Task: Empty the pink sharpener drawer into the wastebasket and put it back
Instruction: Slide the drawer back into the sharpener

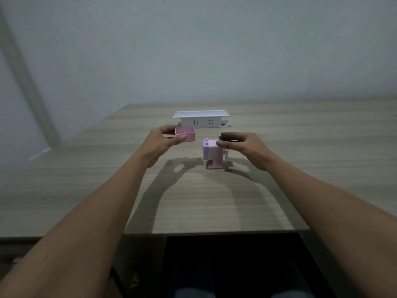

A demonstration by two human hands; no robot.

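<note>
The left hand [166, 137] pinches the pink drawer [185, 133] in its grip, open top up, raised left of the sharpener [213, 154] on the worktop [214, 201]. The right hand [240, 143] hovers spread over the sharpener, holding nothing. No wastebasket shows

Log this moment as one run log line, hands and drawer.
left hand: holds drawer out of sharpener | right hand: open grip by sharpener top | sharpener: upright on table | wastebasket: not in view
</note>
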